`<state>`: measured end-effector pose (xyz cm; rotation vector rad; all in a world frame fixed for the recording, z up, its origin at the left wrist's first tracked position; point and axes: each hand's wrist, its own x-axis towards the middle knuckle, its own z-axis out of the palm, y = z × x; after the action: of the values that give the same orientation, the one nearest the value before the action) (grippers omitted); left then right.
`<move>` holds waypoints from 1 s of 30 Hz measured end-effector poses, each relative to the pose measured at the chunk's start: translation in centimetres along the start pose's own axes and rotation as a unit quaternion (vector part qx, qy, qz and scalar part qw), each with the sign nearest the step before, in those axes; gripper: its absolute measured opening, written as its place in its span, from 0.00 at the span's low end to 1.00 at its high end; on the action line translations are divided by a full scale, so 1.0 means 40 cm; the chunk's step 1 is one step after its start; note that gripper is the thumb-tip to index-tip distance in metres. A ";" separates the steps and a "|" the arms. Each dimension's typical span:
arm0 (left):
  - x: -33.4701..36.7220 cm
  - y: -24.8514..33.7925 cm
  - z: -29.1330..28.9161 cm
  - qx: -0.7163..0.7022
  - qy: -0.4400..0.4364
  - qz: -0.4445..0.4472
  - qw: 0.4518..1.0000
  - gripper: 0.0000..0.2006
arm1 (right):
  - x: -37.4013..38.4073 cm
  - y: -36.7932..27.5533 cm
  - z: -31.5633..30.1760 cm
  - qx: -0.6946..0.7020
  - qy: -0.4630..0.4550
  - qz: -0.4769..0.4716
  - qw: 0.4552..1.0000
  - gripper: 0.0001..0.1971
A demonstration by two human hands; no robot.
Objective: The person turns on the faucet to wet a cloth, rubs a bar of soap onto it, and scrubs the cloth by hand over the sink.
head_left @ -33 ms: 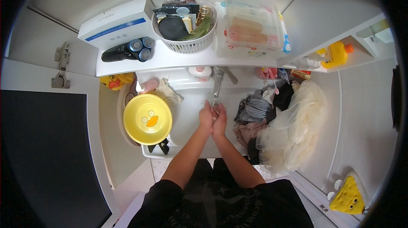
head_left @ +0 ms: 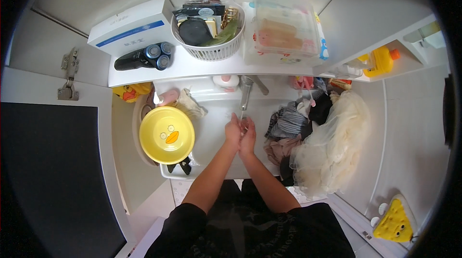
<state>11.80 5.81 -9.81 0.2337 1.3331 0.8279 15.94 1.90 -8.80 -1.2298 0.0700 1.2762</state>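
The faucet looks shiny metal, the sink glossy, the basin smooth plastic, the netting sheer cloth.

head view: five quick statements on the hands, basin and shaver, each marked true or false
The left hand and right hand are close together near the faucet. True.
The yellow basin is left of the left hand. True.
The yellow basin is upside down. False: its inside faces up.
The shaver lies on the shelf. True.
The faucet is left of the yellow basin. False: it is to its right.
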 end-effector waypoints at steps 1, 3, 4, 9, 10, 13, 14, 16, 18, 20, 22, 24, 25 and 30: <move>-0.001 0.002 0.008 0.002 -0.003 -0.003 1.000 0.25 | 0.001 0.002 -0.007 -0.014 0.003 0.006 1.000 0.26; -0.006 0.007 0.022 -0.032 -0.024 -0.024 0.999 0.25 | 0.005 0.005 -0.017 -0.027 0.009 0.010 1.000 0.26; 0.000 0.005 0.014 -0.032 -0.023 -0.022 0.999 0.25 | 0.002 0.009 -0.010 -0.021 0.009 0.002 1.000 0.25; -0.029 0.009 0.018 -0.114 -0.050 -0.035 0.992 0.19 | 0.012 -0.007 -0.007 0.075 0.027 0.090 0.993 0.23; -0.038 0.005 0.018 -0.114 -0.050 -0.034 0.992 0.19 | 0.016 -0.007 -0.013 0.085 -0.016 0.096 0.992 0.22; -0.068 -0.002 0.003 -0.016 -0.094 0.085 0.992 0.22 | -0.001 -0.008 -0.002 0.071 -0.052 0.121 0.989 0.20; -0.079 0.000 0.005 -0.009 -0.107 0.072 0.992 0.26 | -0.011 -0.015 0.003 0.047 -0.041 0.134 0.989 0.20; -0.099 0.007 0.006 -0.003 -0.121 0.060 0.991 0.30 | -0.025 -0.022 0.005 0.037 -0.034 0.118 0.992 0.20; -0.117 0.018 0.004 0.022 -0.153 0.066 0.986 0.33 | -0.031 -0.023 0.001 0.028 -0.027 0.102 0.994 0.21; -0.125 0.022 -0.006 0.007 -0.170 0.059 0.984 0.33 | -0.036 -0.022 -0.001 -0.068 -0.045 0.047 0.996 0.18; -0.135 0.027 -0.008 -0.008 -0.188 0.050 0.981 0.33 | -0.035 -0.020 0.000 -0.061 -0.045 0.037 0.996 0.17; -0.150 0.034 -0.006 0.020 -0.158 0.106 0.982 0.32 | -0.029 -0.020 0.000 -0.054 -0.045 0.026 0.997 0.16; -0.157 0.036 -0.006 0.020 -0.158 0.105 0.982 0.32 | -0.024 -0.021 -0.001 -0.046 -0.019 0.025 0.998 0.16; -0.167 0.011 -0.040 0.095 -0.172 0.152 0.969 0.35 | -0.019 -0.034 0.016 -0.059 0.031 0.044 0.997 0.16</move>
<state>10.13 1.29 -4.87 0.7154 1.0594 0.8682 16.30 2.11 -7.19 -1.3796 0.0964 1.3348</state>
